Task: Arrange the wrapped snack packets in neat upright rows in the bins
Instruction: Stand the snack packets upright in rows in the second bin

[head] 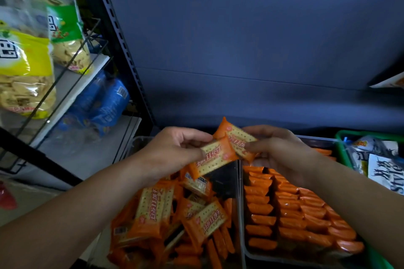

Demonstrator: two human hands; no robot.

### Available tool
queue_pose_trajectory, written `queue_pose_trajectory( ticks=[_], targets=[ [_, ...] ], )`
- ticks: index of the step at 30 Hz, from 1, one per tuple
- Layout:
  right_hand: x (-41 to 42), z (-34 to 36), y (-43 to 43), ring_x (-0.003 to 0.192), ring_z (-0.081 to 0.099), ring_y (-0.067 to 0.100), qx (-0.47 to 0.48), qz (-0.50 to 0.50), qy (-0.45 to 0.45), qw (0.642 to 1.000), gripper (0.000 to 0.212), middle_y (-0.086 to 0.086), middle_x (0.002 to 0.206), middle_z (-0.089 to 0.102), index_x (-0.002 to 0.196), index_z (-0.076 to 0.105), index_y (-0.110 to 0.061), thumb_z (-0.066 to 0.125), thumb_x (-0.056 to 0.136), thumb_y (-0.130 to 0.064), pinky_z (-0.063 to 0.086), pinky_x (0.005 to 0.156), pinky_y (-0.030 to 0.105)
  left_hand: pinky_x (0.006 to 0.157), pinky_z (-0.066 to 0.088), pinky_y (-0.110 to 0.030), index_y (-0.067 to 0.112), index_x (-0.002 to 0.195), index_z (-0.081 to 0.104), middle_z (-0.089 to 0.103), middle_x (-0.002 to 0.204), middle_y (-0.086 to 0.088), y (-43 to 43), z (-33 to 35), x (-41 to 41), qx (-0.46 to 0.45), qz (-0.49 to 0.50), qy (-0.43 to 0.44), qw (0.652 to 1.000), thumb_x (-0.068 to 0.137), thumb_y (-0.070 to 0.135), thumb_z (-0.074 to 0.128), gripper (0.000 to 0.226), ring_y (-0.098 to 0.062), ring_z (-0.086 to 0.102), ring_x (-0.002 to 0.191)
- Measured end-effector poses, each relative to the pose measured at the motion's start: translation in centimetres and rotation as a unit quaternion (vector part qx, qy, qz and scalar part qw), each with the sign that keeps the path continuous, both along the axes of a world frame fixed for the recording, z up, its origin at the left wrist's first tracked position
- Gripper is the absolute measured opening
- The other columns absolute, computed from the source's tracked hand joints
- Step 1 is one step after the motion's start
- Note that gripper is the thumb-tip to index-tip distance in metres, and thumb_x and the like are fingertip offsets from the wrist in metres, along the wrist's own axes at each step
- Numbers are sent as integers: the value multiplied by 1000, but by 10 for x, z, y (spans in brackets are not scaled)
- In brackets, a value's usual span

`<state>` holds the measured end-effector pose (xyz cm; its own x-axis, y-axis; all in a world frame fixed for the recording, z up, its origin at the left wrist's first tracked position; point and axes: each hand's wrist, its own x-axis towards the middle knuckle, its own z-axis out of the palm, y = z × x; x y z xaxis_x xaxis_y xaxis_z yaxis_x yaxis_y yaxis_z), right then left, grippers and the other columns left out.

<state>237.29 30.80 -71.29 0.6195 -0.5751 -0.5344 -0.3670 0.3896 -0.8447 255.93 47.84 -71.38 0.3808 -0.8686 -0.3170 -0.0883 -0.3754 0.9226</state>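
Note:
Two clear bins sit side by side below me. The left bin [140, 141] holds a loose heap of orange cracker packets [166, 214] lying flat and crooked. In the right bin [246, 244], orange packets [290, 209] stand on edge in three neat rows. Above the bins, my left hand [175, 153] pinches one packet [215, 158] by its end. My right hand [277, 148] pinches a second packet [236, 135], which overlaps the first one.
A black metal shelf upright [122, 46] stands to the left, with yellow and green snack bags [26, 67] and blue bags [102, 107] on wire shelves. A green basket [341, 148] with black-and-white packs sits at the right. A dark blue wall panel rises behind the bins.

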Motion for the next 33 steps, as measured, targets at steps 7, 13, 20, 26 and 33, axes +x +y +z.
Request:
queue_pose_trajectory(
  ticks=[7, 13, 20, 26, 33],
  targets=[
    [-1, -1, 0, 99, 76, 34, -21, 13, 45, 999, 36, 19, 110, 75, 115, 64, -7, 66, 85, 13, 63, 87, 47, 84, 61, -31, 23, 123, 73, 79, 107, -3, 0, 4, -2, -28, -7, 12, 1000, 90, -8, 68, 46, -22, 76, 101],
    [6, 1, 22, 108, 73, 35, -3, 96, 10, 995, 52, 15, 114, 77, 126, 61, -18, 61, 88, 18, 58, 98, 52, 70, 63, -28, 7, 113, 70, 78, 103, -12, -3, 1, -18, -31, 76, 80, 993, 96, 9, 72, 17, -23, 78, 90],
    [4, -2, 18, 102, 76, 33, -12, 126, 19, 992, 46, 16, 108, 78, 121, 59, -9, 82, 87, -28, 59, 97, 50, 75, 62, -36, 12, 102, 72, 75, 93, -8, -9, -20, -19, -19, 34, 5, 999, 92, 15, 79, 13, -18, 72, 81],
    [7, -12, 9, 88, 78, 13, -118, 66, 65, 989, 43, 5, 109, 76, 123, 60, -21, 83, 86, -21, 64, 70, 29, 91, 56, -40, 27, 116, 72, 71, 112, 7, -15, -62, 22, 139, -253, -384, 877, 95, 40, 68, 25, -15, 65, 105],
    [11, -20, 1, 89, 75, 18, -236, 113, 86, 961, 30, -1, 96, 78, 103, 70, -29, 84, 81, -16, 61, 85, 38, 80, 49, -38, 26, 100, 69, 68, 99, 2, -28, -77, 16, 229, -350, -452, 788, 88, 45, 72, 23, -22, 63, 97]
  ],
)
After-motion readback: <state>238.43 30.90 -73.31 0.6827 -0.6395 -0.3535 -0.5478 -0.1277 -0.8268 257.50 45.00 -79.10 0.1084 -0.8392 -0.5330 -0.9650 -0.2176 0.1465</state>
